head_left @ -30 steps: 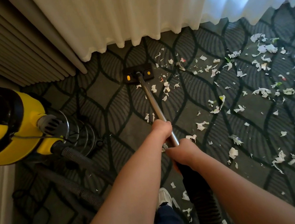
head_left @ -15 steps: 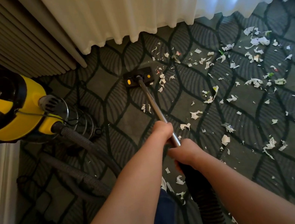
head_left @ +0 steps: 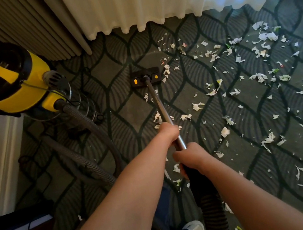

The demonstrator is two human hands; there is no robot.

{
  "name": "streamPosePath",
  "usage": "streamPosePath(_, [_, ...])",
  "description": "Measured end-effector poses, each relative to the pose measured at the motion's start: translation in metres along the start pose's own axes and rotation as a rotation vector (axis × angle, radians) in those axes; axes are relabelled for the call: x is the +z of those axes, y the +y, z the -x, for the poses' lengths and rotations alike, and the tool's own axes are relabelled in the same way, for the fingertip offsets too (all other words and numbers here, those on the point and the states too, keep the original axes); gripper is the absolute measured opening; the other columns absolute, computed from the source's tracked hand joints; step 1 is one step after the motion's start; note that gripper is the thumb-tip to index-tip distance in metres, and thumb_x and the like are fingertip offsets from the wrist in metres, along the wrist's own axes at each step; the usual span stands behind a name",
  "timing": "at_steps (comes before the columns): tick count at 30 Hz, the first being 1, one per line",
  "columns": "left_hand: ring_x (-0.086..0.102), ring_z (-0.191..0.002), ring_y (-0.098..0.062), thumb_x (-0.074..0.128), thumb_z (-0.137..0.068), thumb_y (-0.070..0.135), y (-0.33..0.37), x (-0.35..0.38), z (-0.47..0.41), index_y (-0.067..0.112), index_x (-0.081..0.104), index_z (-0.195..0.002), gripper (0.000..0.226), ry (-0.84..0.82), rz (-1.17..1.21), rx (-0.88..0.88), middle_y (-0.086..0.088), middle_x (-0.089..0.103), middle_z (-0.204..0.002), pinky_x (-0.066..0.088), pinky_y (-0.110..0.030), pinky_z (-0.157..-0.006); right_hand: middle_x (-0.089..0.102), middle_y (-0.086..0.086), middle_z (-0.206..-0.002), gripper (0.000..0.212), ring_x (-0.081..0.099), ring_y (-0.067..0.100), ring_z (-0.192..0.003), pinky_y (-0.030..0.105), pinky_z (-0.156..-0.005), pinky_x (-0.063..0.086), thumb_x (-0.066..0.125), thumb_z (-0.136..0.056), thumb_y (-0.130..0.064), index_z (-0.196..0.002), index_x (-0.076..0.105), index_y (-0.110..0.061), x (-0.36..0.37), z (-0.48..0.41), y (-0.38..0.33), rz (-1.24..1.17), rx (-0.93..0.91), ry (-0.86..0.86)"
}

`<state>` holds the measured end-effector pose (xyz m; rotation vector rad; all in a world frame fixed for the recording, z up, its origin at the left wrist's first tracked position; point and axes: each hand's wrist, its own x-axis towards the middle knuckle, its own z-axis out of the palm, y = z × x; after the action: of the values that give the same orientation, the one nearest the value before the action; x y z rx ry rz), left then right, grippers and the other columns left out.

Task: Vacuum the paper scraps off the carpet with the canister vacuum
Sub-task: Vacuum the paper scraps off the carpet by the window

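Both hands clamp the wand [head_left: 159, 103]: left hand [head_left: 169, 132] on stiff metal tube, right hand [head_left: 191, 155] at handle. Paper scraps [head_left: 224, 132] light; floor head [head_left: 146, 77] glides easily.

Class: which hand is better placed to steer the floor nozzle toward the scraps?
Probably left: left hand grips the metal wand nearer the floor nozzle; right hand holds the rear handle.
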<state>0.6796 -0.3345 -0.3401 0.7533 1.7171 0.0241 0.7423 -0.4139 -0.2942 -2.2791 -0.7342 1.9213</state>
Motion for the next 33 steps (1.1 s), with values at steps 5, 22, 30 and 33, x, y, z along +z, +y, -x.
streamPosePath(5, [0.06, -0.109, -0.031, 0.049, -0.099, 0.022, -0.02, 0.012, 0.018, 0.005, 0.042, -0.137, 0.042, 0.006, -0.003, 0.0, -0.016, 0.057, -0.125, 0.053, -0.038, -0.088, 0.061, 0.016, -0.068, 0.016, 0.056, 0.023, -0.043, 0.032, -0.046, 0.052, 0.06, -0.082, -0.01, -0.092, 0.054, 0.001, 0.004, 0.013, 0.025, 0.027, -0.025, 0.011])
streamPosePath(22, [0.063, -0.095, -0.03, 0.048, -0.099, 0.022, -0.063, 0.036, 0.076, 0.0, 0.047, -0.132, 0.039, -0.026, -0.074, -0.004, -0.016, 0.061, -0.109, 0.054, -0.034, -0.077, 0.059, 0.014, -0.057, 0.012, 0.058, 0.028, -0.054, 0.043, -0.067, 0.056, 0.056, -0.085, -0.008, -0.078, 0.049, -0.001, 0.005, 0.071, 0.076, 0.064, 0.004, 0.003])
streamPosePath(30, [0.06, -0.111, -0.033, 0.046, -0.1, 0.017, -0.081, 0.047, 0.108, -0.001, 0.044, -0.134, 0.038, -0.055, -0.023, -0.06, -0.02, 0.057, -0.127, 0.051, -0.034, -0.074, 0.058, 0.011, -0.052, 0.009, 0.054, 0.023, -0.041, 0.032, -0.05, 0.051, 0.054, -0.085, -0.006, -0.079, 0.049, -0.001, 0.006, 0.108, 0.096, 0.101, 0.038, -0.005])
streamPosePath(33, [0.059, -0.112, -0.034, 0.046, -0.101, 0.016, -0.088, 0.051, 0.119, -0.001, 0.045, -0.133, 0.037, -0.074, -0.009, -0.08, -0.02, 0.056, -0.129, 0.051, -0.036, -0.074, 0.058, 0.012, -0.052, 0.011, 0.053, 0.023, -0.04, 0.031, -0.049, 0.05, 0.054, -0.087, -0.007, -0.079, 0.048, -0.001, 0.006, 0.119, 0.104, 0.092, 0.054, -0.012])
